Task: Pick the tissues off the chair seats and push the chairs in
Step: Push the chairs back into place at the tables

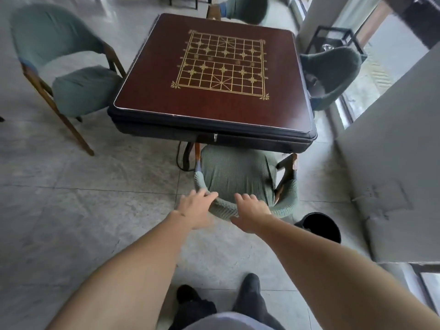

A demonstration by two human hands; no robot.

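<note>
A green-covered chair [238, 177] stands right in front of me, its seat partly under the near edge of the dark red table [209, 96]. My left hand [195, 208] and my right hand [250, 213] both rest on the top of its backrest, fingers fairly straight, holding nothing. No tissue shows on this seat. A second green chair [71, 75] stands pulled out at the table's left side, its seat bare. A third chair [333, 75] is at the right side, tucked close. A fourth chair [245, 8] stands at the far side.
A black bin [321, 227] stands on the floor just right of the near chair. A large pale panel [392, 151] fills the right side. A black frame stand [338, 39] stands by the window at the back right. My feet [221, 296] are on the tiled floor.
</note>
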